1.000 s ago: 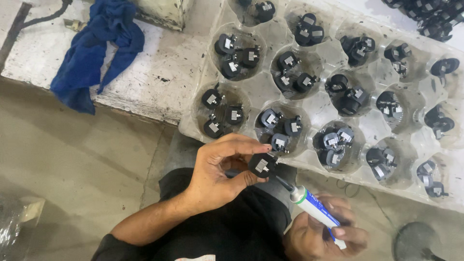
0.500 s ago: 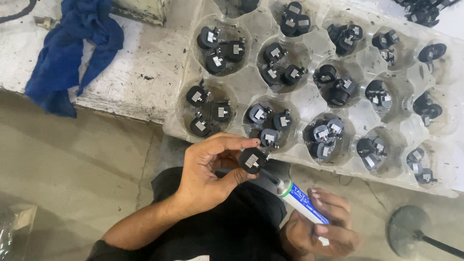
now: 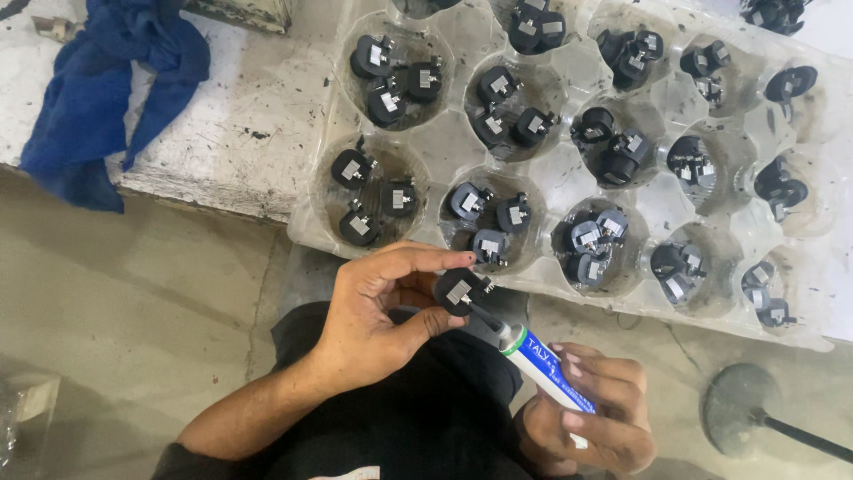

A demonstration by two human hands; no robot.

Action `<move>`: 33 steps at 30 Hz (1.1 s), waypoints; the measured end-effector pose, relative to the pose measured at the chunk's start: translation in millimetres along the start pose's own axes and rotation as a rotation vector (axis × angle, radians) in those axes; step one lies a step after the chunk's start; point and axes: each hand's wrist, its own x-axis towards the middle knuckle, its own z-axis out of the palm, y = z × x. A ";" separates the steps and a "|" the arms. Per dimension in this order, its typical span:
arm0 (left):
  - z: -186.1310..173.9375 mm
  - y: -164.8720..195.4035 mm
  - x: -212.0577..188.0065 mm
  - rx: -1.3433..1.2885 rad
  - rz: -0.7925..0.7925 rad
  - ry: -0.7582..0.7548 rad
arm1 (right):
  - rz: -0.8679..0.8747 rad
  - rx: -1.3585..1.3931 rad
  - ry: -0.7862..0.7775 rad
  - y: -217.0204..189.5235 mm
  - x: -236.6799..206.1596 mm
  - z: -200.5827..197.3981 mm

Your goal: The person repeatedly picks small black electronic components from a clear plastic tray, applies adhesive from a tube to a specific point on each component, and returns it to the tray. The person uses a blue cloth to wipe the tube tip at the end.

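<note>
My left hand pinches a small black plug part; my right hand grips a blue-and-white tube, nozzle touching it, below the clear tray.

Left hand pinches a small black part between thumb and forefinger, metal square facing up. Right hand grips a white-and-blue tube, its dark nozzle touching the part just beside the left fingers. Just beyond those fingers sits a clear plastic tray, its round cups holding more black parts. Far off to their left, a blue cloth lies on the tabletop.
</note>
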 end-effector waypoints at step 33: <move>4.7 -23.2 -8.9 -0.266 -0.035 -0.048 | 0.078 -0.095 0.121 -12.7 -2.4 14.5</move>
